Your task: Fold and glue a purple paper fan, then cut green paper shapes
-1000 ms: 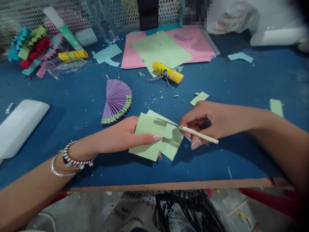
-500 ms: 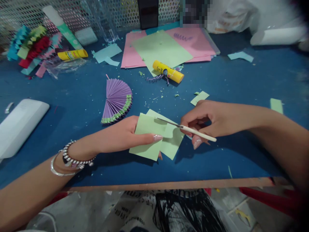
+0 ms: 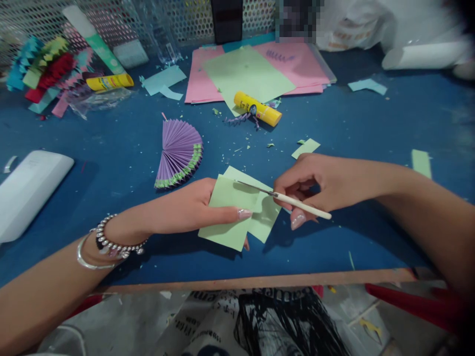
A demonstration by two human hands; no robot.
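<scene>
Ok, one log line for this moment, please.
left hand: holds green papers | right hand: holds pale-handled tool over green papers | fan: beyond left hand

From afar, I'm watching the left hand (image 3: 202, 207) pinching light-green paper pieces (image 3: 226, 195) while the right hand (image 3: 328, 179) is holding a slim cream-handled bladed tool (image 3: 297, 202) over them, a pleated purple fan (image 3: 181, 146) lying nearby

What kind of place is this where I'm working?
Looks like a craft table, though I can't tell in what room. The pleated fan, yellow glue sticks and green paper in your left hand suggest it.
</scene>
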